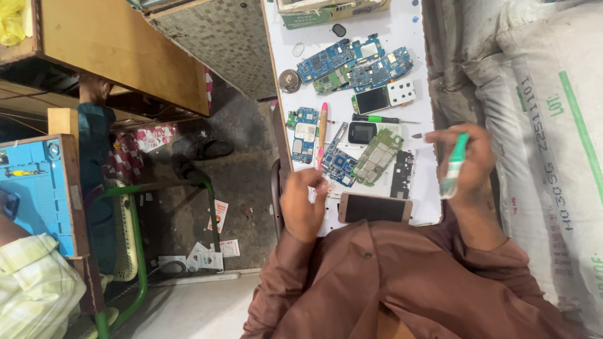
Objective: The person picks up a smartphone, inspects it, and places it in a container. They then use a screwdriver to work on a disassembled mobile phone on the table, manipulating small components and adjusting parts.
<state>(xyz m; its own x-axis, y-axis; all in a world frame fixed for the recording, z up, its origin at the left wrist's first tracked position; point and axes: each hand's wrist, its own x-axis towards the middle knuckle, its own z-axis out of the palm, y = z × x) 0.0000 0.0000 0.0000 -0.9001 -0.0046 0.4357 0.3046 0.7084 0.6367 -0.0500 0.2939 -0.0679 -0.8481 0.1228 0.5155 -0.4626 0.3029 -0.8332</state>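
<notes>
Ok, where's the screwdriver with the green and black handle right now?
In the head view, the green and black screwdriver lies on the white board, mid-right, between the small keypad phone and the right hand.

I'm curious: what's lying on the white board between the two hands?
In the head view, a smartphone lies face up between the left hand and the right hand, which holds a green-handled brush.

Location: phone repair workshop.
White workbench (402,28) carries bare circuit boards (355,63), a screwdriver (377,118) and a smartphone (375,208).
</notes>
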